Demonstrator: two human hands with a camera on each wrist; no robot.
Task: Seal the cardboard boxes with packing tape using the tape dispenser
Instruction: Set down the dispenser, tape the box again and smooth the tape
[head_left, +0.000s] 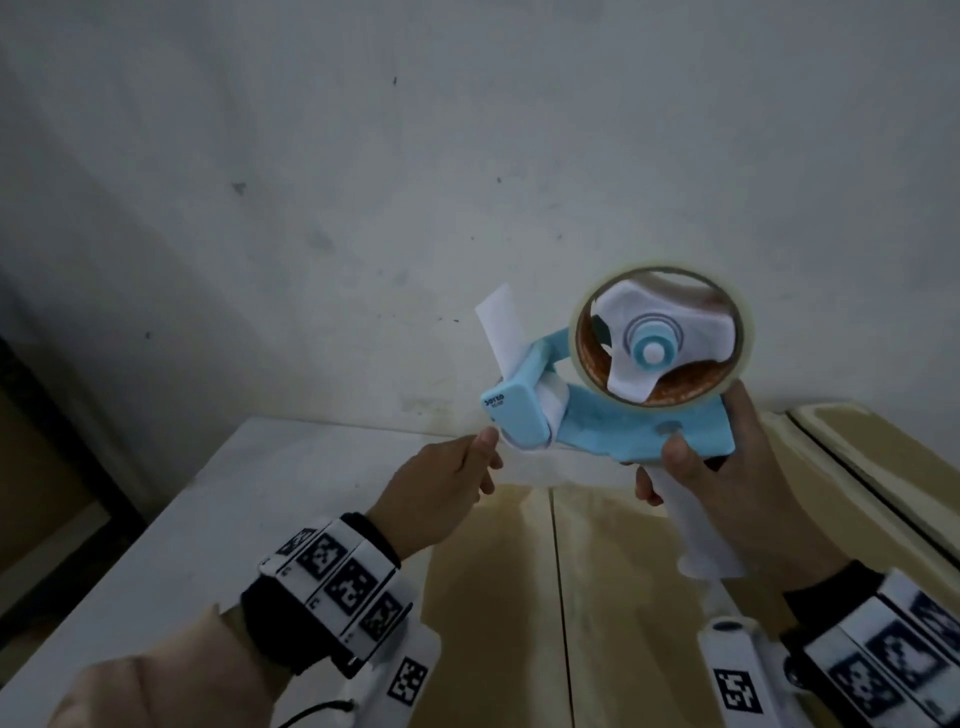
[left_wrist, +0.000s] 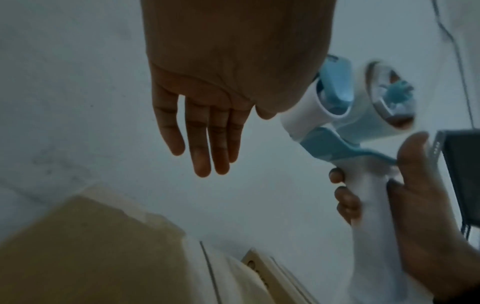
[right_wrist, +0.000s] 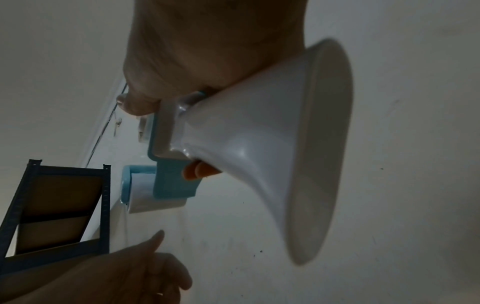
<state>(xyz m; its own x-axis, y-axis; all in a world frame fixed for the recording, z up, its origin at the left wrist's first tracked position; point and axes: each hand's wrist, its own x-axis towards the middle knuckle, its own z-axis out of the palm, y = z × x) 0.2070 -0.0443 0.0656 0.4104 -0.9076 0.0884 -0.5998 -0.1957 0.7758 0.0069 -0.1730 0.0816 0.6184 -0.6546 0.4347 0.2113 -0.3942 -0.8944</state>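
Note:
A blue and white tape dispenser (head_left: 613, 426) with a roll of clear tape (head_left: 660, 343) is held up in front of the wall. My right hand (head_left: 691, 483) grips its white handle (right_wrist: 259, 144), fingers wrapped round it. My left hand (head_left: 491, 465) reaches to the dispenser's front; its thumb tip is at the white roller (left_wrist: 306, 115) and its four fingers (left_wrist: 202, 144) are straight. Whether it touches tape cannot be told. Below both hands lies a cardboard box (head_left: 519, 597) with its flaps closed along a middle seam.
A second cardboard box (head_left: 857, 452) stands to the right of the first. Both sit on a white table (head_left: 208, 519) against a pale wall. A dark metal shelf rack (right_wrist: 59, 205) stands off to the left.

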